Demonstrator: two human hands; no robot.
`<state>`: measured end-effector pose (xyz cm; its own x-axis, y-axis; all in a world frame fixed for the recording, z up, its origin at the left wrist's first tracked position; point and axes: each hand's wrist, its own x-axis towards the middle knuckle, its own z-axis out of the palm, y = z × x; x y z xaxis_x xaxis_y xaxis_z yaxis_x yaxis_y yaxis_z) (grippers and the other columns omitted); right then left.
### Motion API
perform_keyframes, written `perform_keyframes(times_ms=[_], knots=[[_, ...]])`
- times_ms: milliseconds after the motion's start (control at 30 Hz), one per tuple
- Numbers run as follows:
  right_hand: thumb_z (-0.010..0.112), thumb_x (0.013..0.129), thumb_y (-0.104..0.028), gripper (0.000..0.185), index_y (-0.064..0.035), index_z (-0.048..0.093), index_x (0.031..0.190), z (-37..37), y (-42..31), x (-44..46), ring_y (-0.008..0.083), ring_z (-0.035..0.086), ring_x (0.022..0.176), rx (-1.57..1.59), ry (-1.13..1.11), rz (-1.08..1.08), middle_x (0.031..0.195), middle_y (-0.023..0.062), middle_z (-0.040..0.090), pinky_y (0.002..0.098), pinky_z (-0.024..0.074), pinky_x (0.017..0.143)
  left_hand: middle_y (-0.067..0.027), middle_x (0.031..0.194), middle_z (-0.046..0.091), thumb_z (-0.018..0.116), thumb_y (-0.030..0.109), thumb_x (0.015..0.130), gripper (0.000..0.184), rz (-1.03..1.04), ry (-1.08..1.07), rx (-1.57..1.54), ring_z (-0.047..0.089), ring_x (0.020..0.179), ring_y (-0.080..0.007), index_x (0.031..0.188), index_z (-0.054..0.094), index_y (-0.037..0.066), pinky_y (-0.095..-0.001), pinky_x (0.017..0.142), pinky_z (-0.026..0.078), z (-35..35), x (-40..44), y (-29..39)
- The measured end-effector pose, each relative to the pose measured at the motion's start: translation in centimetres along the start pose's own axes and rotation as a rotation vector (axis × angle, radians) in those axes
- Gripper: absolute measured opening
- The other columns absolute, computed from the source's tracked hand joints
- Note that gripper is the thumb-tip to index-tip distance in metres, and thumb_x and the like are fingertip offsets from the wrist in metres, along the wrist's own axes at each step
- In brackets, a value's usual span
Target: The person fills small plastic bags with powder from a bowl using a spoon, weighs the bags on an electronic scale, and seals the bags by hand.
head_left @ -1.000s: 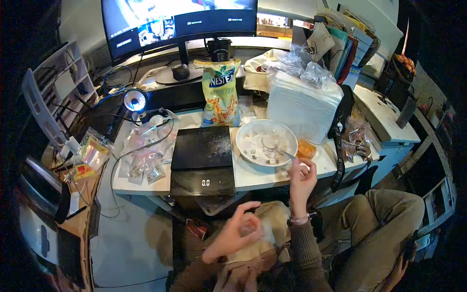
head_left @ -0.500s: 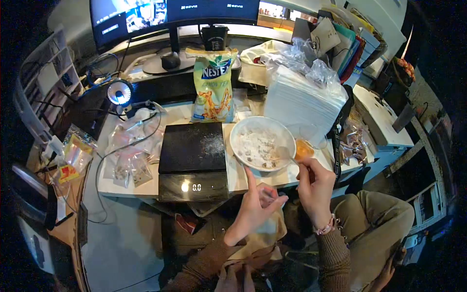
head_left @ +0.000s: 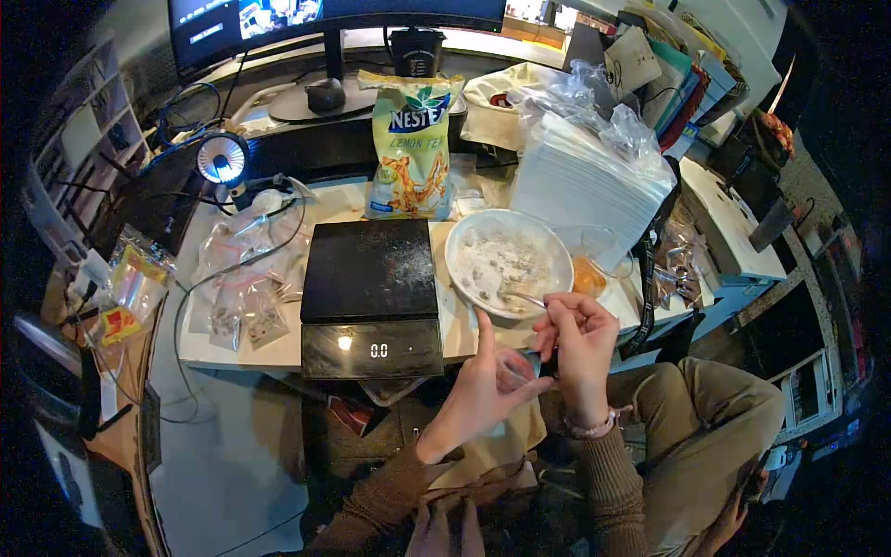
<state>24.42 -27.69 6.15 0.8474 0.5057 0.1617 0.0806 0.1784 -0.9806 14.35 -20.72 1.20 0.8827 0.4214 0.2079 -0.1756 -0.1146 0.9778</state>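
A white bowl (head_left: 455,278) holds pale powder with darker lumps in it. My right hand (head_left: 583,342) pinches the handle of a small metal spoon (head_left: 525,298), whose tip dips into the powder by the near rim. Just below the bowl, my left hand (head_left: 473,395) curls around what looks like a small clear plastic bag (head_left: 513,371); its index finger points up toward the bowl's near edge. Left of the bowl is a black digital scale (head_left: 367,274), dusted with white powder and reading 0.0.
A Nestea lemon tea pouch (head_left: 411,153) stands behind the scale. Clear zip bags (head_left: 246,302) lie to the left near a small lit fan-shaped lamp (head_left: 223,160). An orange-filled clear container (head_left: 588,276) and a stack of white sheets (head_left: 589,190) are at the right.
My right hand has moved slightly left and down, and the spoon tip has shifted left across the powder. My left hand keeps its grip below the bowl. The view has tilted a little.
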Motion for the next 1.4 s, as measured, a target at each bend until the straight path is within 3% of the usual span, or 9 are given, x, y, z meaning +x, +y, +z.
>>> perform_keyframes(times_ms=[133, 467, 700, 767, 900, 1033, 1200, 1367, 1400], knots=[[0.052, 0.084, -0.006, 0.013, 0.0054, 0.056, 0.089, 0.0, 0.7, 0.8, 0.011, 0.054, 0.046, 0.11, 0.057, 0.062, 0.066, 0.0111, 0.059, 0.0189, 0.0394, 0.039, -0.0073, 0.077, 0.058, 0.071, 0.019, 0.074, 0.11, -0.022, 0.004, -0.002, 0.055, 0.062, -0.0094, 0.129, -0.021, -0.005, -0.022, 0.059, 0.047, -0.1, -0.2, 0.2], [0.052, 0.084, -0.008, 0.015, 0.0048, 0.056, 0.09, -2.5, -0.8, 3.3, 0.0116, 0.054, 0.047, 0.177, 0.05, 0.019, 0.066, 0.0108, 0.059, 0.0183, 0.0388, 0.041, -0.0039, 0.073, 0.055, 0.073, 0.008, 0.067, 0.084, -0.024, -0.074, 0.06, 0.054, 0.066, -0.009, 0.132, 0.021, 0.003, -0.0223, 0.062, 0.044, -4.5, -2.8, 5.5], [0.05, 0.084, -0.008, 0.014, 0.0038, 0.056, 0.089, -3.3, -3.6, 6.1, 0.0087, 0.051, 0.045, 0.192, -0.081, 0.015, 0.064, 0.0082, 0.058, 0.0168, 0.0346, 0.039, -0.0041, 0.071, 0.055, 0.074, 0.017, 0.067, 0.08, -0.015, -0.075, 0.576, 0.055, 0.066, -0.0108, 0.128, 0.025, 0.001, -0.022, 0.059, 0.044, -9.9, 6.3, 9.4], [0.05, 0.085, -0.009, 0.014, 0.0032, 0.057, 0.088, -3.2, -4.1, 6.9, 0.0081, 0.051, 0.045, 0.191, -0.128, 0.025, 0.063, 0.0075, 0.058, 0.0163, 0.0342, 0.039, -0.0042, 0.071, 0.055, 0.074, 0.024, 0.068, 0.078, 0.233, -0.202, 0.714, 0.054, 0.065, -0.0111, 0.126, 0.027, 0.0, -0.0226, 0.058, 0.044, -10.8, 9.2, 8.1], [0.049, 0.085, -0.009, 0.013, 0.002, 0.057, 0.087, -3.2, -4.3, 8.2, 0.0077, 0.051, 0.045, 0.207, -0.203, 0.031, 0.063, 0.0068, 0.058, 0.0157, 0.0338, 0.039, -0.0117, 0.071, 0.062, 0.074, 0.035, 0.067, 0.081, 0.194, -0.377, 0.729, 0.06, 0.065, -0.0199, 0.122, 0.031, -0.006, -0.0288, 0.062, 0.047, -11.6, 12.6, 7.9], [0.05, 0.085, -0.01, 0.013, 0.0012, 0.057, 0.086, -3.5, -4.4, 8.8, 0.0078, 0.051, 0.045, 0.189, -0.251, 0.044, 0.063, 0.006, 0.058, 0.0156, 0.0335, 0.038, -0.0091, 0.09, 0.053, 0.075, 0.031, 0.068, 0.078, 0.153, -0.436, 0.732, 0.053, 0.07, -0.0132, 0.124, 0.031, -0.001, -0.0257, 0.061, 0.046, -11.6, 14.1, 7.1], [0.05, 0.085, -0.011, 0.013, 0.0005, 0.057, 0.085, -3.8, -4.7, 9.9, 0.0078, 0.052, 0.046, 0.125, -0.324, 0.066, 0.063, 0.0053, 0.058, 0.0156, 0.0344, 0.039, -0.0163, 0.08, 0.061, 0.073, 0.04, 0.067, 0.082, 0.11, -0.423, 0.768, 0.06, 0.073, -0.0235, 0.12, 0.032, -0.006, -0.0319, 0.066, 0.047, -11.3, 15.2, 6.9], [0.05, 0.085, -0.008, 0.013, 0.0001, 0.058, 0.09, -2.7, -5.5, 11.6, 0.0085, 0.052, 0.047, -0.007, -0.467, 0.065, 0.064, 0.0047, 0.059, 0.0166, 0.0371, 0.043, -0.0188, 0.102, 0.053, 0.073, 0.036, 0.068, 0.079, 0.234, -0.429, 0.76, 0.055, 0.09, -0.0224, 0.122, 0.032, -0.004, -0.0298, 0.071, 0.046, -10.6, 16.6, 5.7], [0.05, 0.084, -0.006, 0.012, -0.0004, 0.059, 0.091, -2.3, -5.8, 11.2, 0.0088, 0.053, 0.048, -0.128, -0.501, -0.101, 0.065, 0.0048, 0.059, 0.0172, 0.0379, 0.044, -0.0166, 0.109, 0.049, 0.074, 0.033, 0.068, 0.077, 0.238, -0.428, 0.773, 0.052, 0.095, -0.0201, 0.123, 0.033, -0.002, -0.0274, 0.071, 0.046, -10.5, 16.7, 5.8]])
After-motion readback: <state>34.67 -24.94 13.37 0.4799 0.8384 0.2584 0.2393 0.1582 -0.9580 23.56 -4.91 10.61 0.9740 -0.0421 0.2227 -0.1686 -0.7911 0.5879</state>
